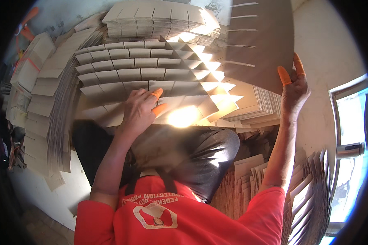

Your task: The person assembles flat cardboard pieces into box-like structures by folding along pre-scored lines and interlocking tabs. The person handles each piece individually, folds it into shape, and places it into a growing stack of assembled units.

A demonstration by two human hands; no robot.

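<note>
My right hand (295, 87) grips the lower right corner of a brown cardboard sheet (265, 45) between thumb and fingers. The sheet is raised at the right, with several slots cut into its left side. My left hand (140, 108) is at the near row of a grid of cardboard strips (141, 74) in front of me. Its thumb and a finger lie on either side of that row's cardboard strip (184, 102), partly hiding it. Orange covers show on the thumb and a finger of each hand. Several rows stand upright, with a crossing strip at the right.
A stack of slotted cardboard (159, 20) lies behind the grid; another pile (55, 94) stands at the left. Flat sheets (249, 104) lie right of the grid. More pieces (308, 196) stand at lower right, near a bright window (351, 155). My bent knees are below the grid.
</note>
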